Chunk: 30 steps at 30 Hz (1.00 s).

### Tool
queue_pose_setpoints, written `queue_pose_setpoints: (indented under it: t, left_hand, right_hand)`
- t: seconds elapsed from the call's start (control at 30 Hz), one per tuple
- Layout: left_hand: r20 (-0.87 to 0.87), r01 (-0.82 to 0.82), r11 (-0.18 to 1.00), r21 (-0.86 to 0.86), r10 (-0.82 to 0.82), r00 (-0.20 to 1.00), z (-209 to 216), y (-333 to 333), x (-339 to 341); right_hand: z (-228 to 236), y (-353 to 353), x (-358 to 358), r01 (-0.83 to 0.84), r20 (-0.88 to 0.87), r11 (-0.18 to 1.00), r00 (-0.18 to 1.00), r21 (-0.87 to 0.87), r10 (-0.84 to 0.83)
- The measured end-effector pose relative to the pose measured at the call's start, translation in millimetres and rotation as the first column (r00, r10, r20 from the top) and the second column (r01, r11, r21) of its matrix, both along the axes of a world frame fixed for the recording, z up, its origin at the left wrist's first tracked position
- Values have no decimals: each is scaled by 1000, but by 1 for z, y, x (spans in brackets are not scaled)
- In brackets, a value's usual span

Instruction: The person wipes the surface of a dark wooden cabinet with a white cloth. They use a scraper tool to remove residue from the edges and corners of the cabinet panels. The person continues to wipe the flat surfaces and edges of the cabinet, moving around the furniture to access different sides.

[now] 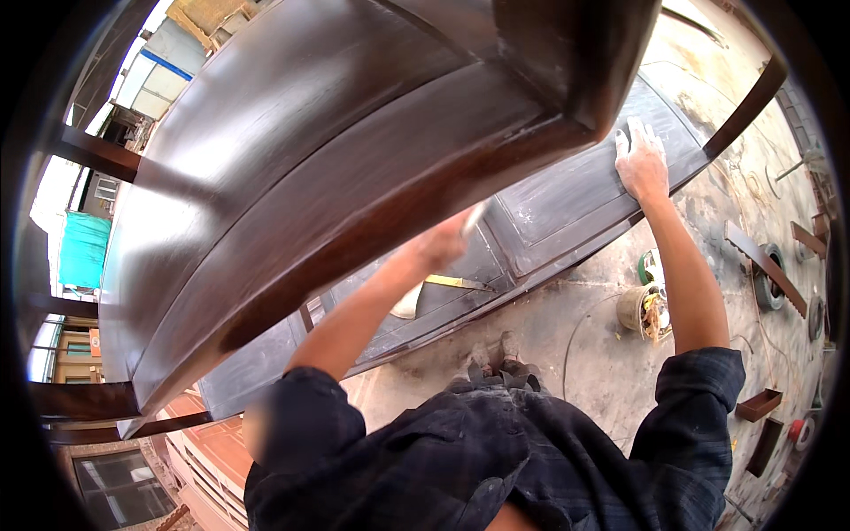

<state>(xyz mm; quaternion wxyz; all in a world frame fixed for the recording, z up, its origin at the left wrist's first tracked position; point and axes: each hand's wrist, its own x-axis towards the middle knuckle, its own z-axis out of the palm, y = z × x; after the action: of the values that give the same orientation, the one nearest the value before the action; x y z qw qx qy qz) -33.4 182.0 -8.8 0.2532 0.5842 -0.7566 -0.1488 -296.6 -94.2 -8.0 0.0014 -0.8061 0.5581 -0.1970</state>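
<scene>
A large piece of dark brown wooden furniture fills the upper middle, with a broad glossy upper panel (pixel 292 150) above a lower panelled board (pixel 567 195). My left hand (pixel 445 242) is beneath the upper panel's near edge, its fingers closed around a small whitish piece (pixel 476 218) whose kind I cannot make out; the edge partly covers this hand. On the lower board's right part, my right hand (pixel 643 161) lies flat with fingers spread and dusted white. Near my left wrist, a yellow strip-like tool (pixel 459 282) and a whitish item (pixel 407 303) rest on the lower board.
Dark wooden posts rise at left and right, one (pixel 748 108) near my right hand. On the concrete floor stand a bucket (pixel 632 310) with scraps, a tyre (pixel 768 276), a long toothed board (pixel 765 265) and a small brown box (pixel 759 404). A teal cloth (pixel 84 250) hangs far left.
</scene>
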Motion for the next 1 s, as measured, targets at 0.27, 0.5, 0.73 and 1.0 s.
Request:
queue_pose_setpoints:
  t: [0.27,0.5,0.73,1.0]
  left_hand:
    - [8,46,998,47,-46,999,5,13,-3]
    - [35,142,973,-179,-138,990,-5,15,14]
    - [181,273,899,-341,-222,958,-3,12,0]
    - [171,223,973,-50,-212,962,-38,16,29]
  right_hand:
    - [-39,-35,-13,-85,-98,995,992,-48,80]
    - [-1,-7,11,-11,-60,999,998,48,13]
    - [1,-4,-1,14,-33,1000,999,21,-13]
    - [-4,-6,1,5,-13,1000,1000,21,-5]
